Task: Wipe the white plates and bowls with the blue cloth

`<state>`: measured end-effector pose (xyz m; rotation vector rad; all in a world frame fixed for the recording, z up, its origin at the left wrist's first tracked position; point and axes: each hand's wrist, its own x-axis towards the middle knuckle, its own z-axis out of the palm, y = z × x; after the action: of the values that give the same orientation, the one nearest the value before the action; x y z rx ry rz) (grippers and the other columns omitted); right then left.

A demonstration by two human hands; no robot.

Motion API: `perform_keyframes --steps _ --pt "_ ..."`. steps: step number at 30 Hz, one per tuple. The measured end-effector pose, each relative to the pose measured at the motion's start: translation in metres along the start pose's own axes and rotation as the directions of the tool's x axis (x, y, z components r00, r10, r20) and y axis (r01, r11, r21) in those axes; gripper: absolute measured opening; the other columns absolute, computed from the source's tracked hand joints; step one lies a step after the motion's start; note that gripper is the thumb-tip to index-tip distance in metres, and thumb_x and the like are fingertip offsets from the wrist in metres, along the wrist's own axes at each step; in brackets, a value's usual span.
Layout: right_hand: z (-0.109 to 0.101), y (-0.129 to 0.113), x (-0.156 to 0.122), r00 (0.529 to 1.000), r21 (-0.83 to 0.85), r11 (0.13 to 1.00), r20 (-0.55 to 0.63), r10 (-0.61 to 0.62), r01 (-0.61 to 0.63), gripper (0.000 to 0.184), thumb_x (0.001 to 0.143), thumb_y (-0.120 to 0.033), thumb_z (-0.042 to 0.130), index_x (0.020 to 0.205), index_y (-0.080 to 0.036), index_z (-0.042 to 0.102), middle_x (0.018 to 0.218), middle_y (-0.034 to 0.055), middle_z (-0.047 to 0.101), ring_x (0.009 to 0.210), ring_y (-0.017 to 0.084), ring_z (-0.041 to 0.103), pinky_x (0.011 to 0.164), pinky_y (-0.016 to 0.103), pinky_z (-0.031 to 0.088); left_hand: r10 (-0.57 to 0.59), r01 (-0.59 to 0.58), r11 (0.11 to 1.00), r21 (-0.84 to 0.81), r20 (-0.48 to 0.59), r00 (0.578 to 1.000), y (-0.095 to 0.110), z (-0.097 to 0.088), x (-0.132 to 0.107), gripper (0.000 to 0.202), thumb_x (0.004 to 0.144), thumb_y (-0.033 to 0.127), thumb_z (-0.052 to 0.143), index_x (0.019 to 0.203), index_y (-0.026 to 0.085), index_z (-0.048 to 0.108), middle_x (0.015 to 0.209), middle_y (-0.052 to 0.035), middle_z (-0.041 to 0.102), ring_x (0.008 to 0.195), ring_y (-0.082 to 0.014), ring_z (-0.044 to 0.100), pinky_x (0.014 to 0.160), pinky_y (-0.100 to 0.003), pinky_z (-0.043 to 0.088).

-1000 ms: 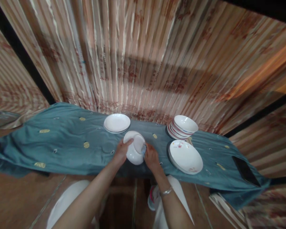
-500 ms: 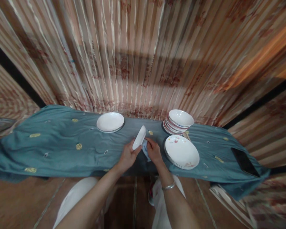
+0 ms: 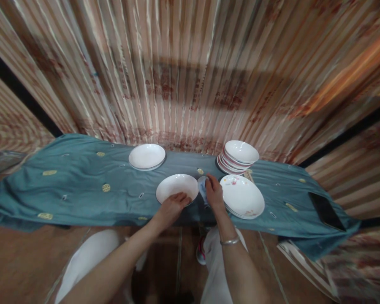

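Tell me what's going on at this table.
A person is handling dishes with bare hands. The left hand reaches over the near rim of a white dish on the teal table cover. The right hand holds a light-blue cloth beside it. A stack of floral plates and stacked bowls stand to the right; white plates sit farther back on the left.

We look from the head, forward and down, in a single view; the curtain fills the upper half. We stand near the cloth-covered table; it crosses just below centre, our left hand and right hand mid-frame.
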<state>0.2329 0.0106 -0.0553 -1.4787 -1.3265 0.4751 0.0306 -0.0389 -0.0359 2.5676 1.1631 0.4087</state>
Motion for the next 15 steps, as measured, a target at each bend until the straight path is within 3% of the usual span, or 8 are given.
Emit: perform_keyframes --steps 4,7,12,15 --pt "0.004 -0.003 -0.005 0.999 -0.061 0.998 0.04 -0.024 0.027 0.038 0.087 -0.032 0.048 0.117 -0.016 0.066 0.115 0.0133 0.073 0.107 0.026 0.066 0.097 0.04 0.051 0.053 -0.053 0.998 0.018 0.004 0.999 -0.004 0.009 -0.003 0.04 0.088 0.001 0.048 0.117 0.017 0.07 0.125 -0.0156 0.071 0.125 -0.0255 0.062 0.109 -0.042 0.047" --pt "0.008 -0.008 -0.01 0.996 -0.124 0.991 0.079 -0.041 0.05 0.039 0.088 -0.032 0.05 0.121 -0.017 0.063 0.116 0.0124 0.073 0.107 0.026 0.067 0.096 0.04 0.051 0.039 -0.04 0.999 0.012 0.041 0.998 -0.008 0.009 -0.006 0.04 0.086 0.002 0.053 0.121 0.017 0.069 0.129 -0.0161 0.069 0.129 -0.026 0.059 0.112 -0.043 0.044" --pt "0.015 -0.016 -0.018 0.971 -0.224 0.961 0.207 -0.119 0.165 0.035 0.091 -0.027 0.052 0.123 -0.018 0.06 0.115 0.012 0.072 0.105 0.026 0.069 0.095 0.039 0.052 -0.028 0.029 0.997 -0.075 0.01 1.0 -0.014 0.005 -0.02 0.067 0.073 0.022 0.078 0.138 0.022 0.059 0.153 -0.0166 0.049 0.147 -0.0334 0.037 0.121 -0.054 0.028" --pt "0.02 -0.021 -0.022 0.924 -0.308 0.903 0.331 -0.194 0.3 0.032 0.092 -0.02 0.05 0.122 -0.016 0.061 0.119 0.0151 0.07 0.108 0.026 0.066 0.098 0.039 0.05 -0.089 0.075 0.981 -0.179 -0.071 0.994 -0.021 0.003 -0.03 0.07 0.076 0.033 0.077 0.142 0.02 0.055 0.158 -0.018 0.042 0.15 -0.0334 0.032 0.122 -0.055 0.023"
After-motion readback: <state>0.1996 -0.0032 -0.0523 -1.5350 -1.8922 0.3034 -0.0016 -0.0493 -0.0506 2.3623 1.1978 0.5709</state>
